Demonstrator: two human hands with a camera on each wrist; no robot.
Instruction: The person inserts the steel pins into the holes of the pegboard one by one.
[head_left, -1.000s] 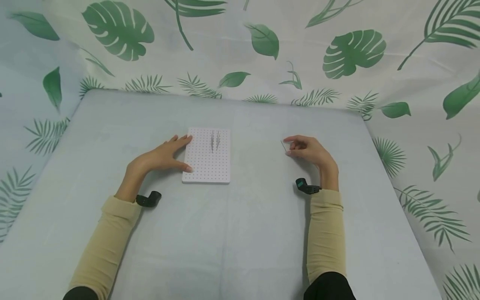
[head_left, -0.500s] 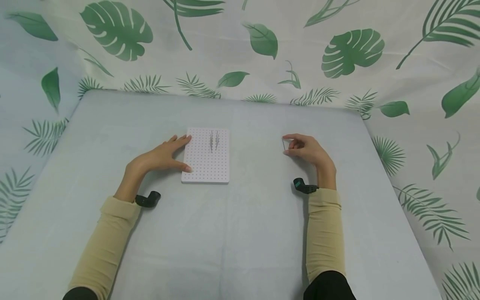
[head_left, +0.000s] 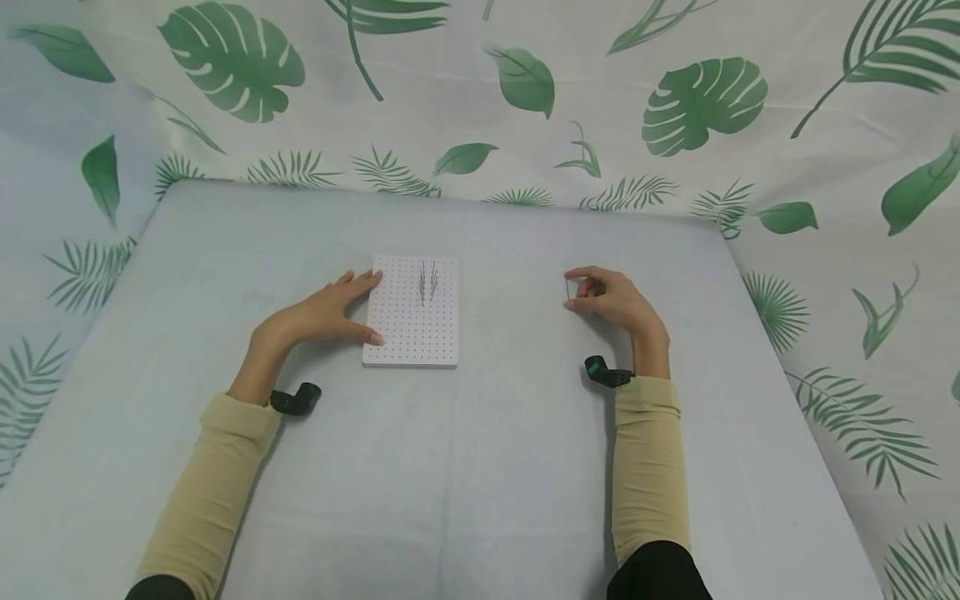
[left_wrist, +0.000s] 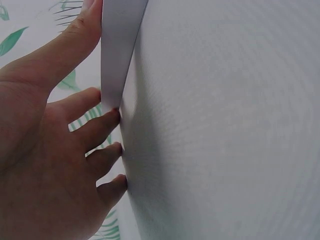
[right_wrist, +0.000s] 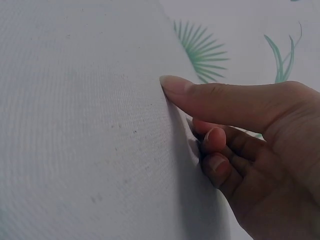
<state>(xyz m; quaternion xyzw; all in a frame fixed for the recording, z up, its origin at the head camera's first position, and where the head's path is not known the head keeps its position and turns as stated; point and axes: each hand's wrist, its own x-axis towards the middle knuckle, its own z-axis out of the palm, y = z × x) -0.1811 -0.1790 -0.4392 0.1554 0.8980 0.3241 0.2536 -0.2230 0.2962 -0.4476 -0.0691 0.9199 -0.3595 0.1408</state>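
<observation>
My left hand (head_left: 321,313) lies spread at the left edge of a white pegboard (head_left: 414,333), its thumb and index fingertip touching the board. In the left wrist view the board's side wall (left_wrist: 116,55) shows, with the straight fingers along it. Several thin metal pins (head_left: 422,285) stand in two short rows in the holes of the board's far half. To the right, my right hand (head_left: 617,300) pinches a thin metal pin (head_left: 567,288) lengthwise between thumb and index fingertip, close over the table. The right wrist view shows the thumb (right_wrist: 215,100), with the pin hidden there.
A pale cloth covers the table (head_left: 510,450). Leaf-print sheets (head_left: 577,92) hang behind and beside it. Each wrist wears a black camera, the left one (head_left: 297,399) and the right one (head_left: 606,372) both low over the cloth.
My right hand has shifted slightly left, and the pin in it has turned from slanted to nearly straight up and down in the head view. The left hand stays on the pegboard.
</observation>
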